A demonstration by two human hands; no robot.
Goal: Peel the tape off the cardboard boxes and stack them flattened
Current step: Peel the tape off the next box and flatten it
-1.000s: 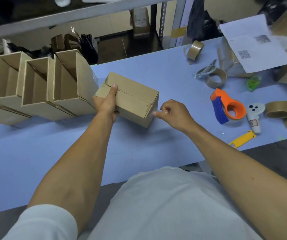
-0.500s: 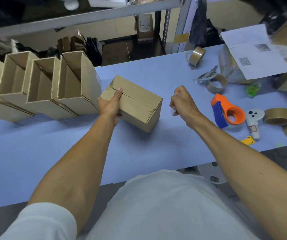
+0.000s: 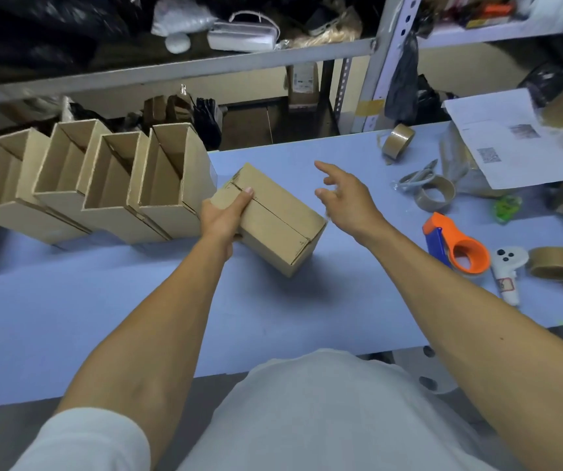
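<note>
A closed cardboard box (image 3: pixel 270 220) is being held on the blue surface (image 3: pixel 103 317), near the middle of it and toward the far edge. The left hand (image 3: pixel 224 217) is being wrapped round the box's left end as the grip, with the thumb laid on the top face beside the centre seam and the fingers hidden underneath. The box is being tipped slightly, its near right corner low against the surface.

The long axis of the box is running from the far left, at the grip, down to the near right. The seam between the top flaps is following that same line. Whether clear tape is lying along the seam cannot be told from this view.

The right hand (image 3: pixel 344 198) is being held above the surface just beyond the box's right end, apart from it, fingers spread and relaxed and holding nothing. It is the nearer hand to the free right end of the seam, so the peel is judged likely to be started from there, drawn back toward the grip.

Four opened cardboard boxes (image 3: pixel 93 185) are standing in a leaning row along the left of the surface, just beside the held box. An orange tape dispenser (image 3: pixel 460 249) is lying toward the right edge.
</note>
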